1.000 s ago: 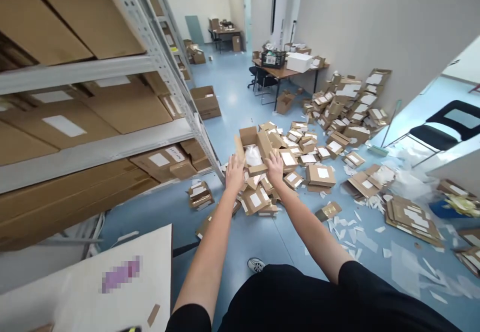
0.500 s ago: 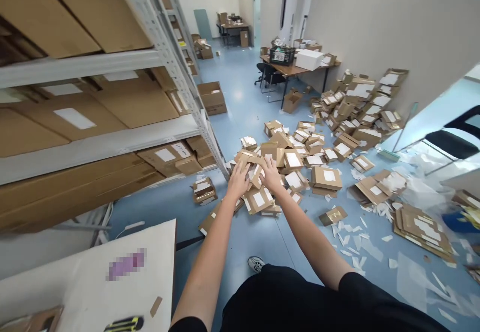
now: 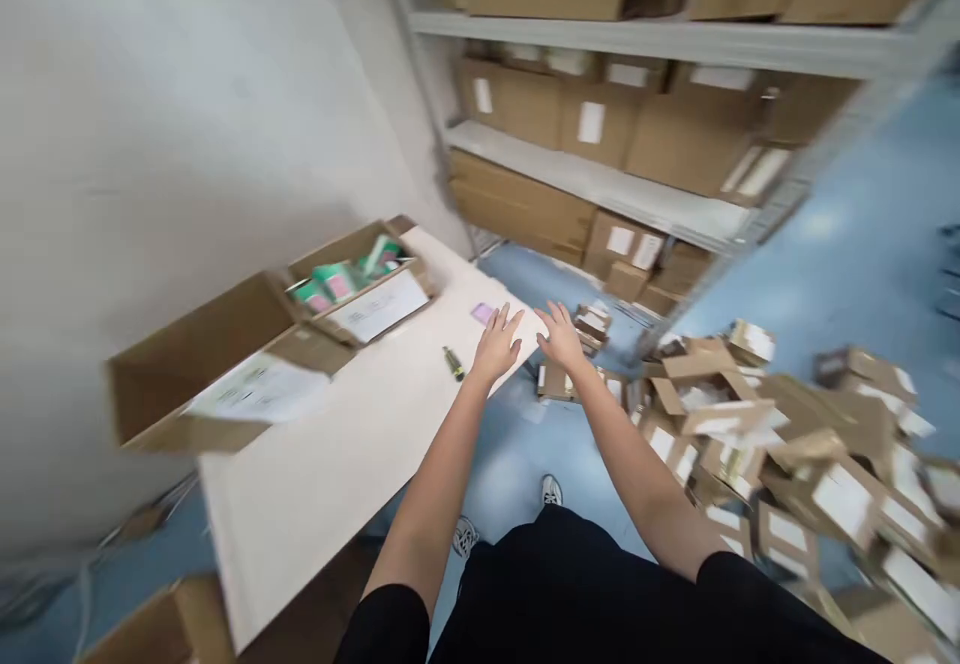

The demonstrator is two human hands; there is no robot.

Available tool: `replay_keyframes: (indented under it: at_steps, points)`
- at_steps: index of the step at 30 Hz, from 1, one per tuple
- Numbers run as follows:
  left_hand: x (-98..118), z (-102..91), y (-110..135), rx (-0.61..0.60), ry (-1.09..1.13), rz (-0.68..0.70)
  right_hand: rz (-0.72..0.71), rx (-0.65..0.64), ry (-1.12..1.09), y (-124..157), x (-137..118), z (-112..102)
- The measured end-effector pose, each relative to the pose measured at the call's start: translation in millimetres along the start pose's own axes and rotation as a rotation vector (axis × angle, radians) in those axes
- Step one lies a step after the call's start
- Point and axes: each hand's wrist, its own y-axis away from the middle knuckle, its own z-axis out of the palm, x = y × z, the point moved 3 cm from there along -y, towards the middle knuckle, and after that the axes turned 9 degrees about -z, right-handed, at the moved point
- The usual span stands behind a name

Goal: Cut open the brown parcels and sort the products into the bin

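My left hand is open with its fingers spread, over the right edge of the white table. Close to its fingertips lies a small flat purple item, whose kind I cannot make out. A yellow-and-black box cutter rests on the tabletop to the left of that hand. Just past the table edge, my right hand is open too, fingers apart and holding nothing. Farther left on the table stands an open cardboard box with green-and-pink packages inside.
Another open cardboard box sits at the table's left end, with a white sheet on it. Metal shelving full of cartons stands ahead. Torn boxes are heaped on the blue floor at right, and a carton stands lower left.
The view has swung left from the heap of boxes to the table. Both hands have left the torn cardboard box they were touching, and it now lies away from them.
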Motion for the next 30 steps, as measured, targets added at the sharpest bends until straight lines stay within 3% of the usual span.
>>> replay_keyframes:
  at_steps: [4,7,12,17,21,24,27,30]
  points:
    - [-122.7,-69.9,90.4,0.15,-0.026,-0.291,-0.235,-0.117,-0.122,-41.7,-121.4,81.0]
    - [-189.9,-109.5,172.2,0.258,-0.021,-0.459,-0.365,-0.202,-0.164,-46.7,-213.3,128.7]
    - [-266.1,-149.0,312.2,0.407,0.041,-0.695,-0.597,-0.35,-0.208,-26.8,-358.4,205.9]
    - [-328.6,-171.3,471.3,0.546,0.091,-0.921,-0.854,-0.506,-0.261,22.8,-508.6,290.0]
    - [-360.6,-173.6,610.3,0.645,0.13,-1.13,-1.052,-0.649,-0.307,90.1,-622.9,345.8]
    - [-365.4,-161.1,705.5,0.716,0.158,-1.302,-1.198,-0.768,-0.335,151.2,-693.7,375.5]
    - [-356.5,-133.8,785.2,0.798,0.217,-1.513,-1.343,-0.884,-0.369,215.1,-747.6,398.4]
    - [-339.6,-95.1,844.2,0.867,0.302,-1.711,-1.477,-1.022,-0.395,275.3,-783.8,418.7]
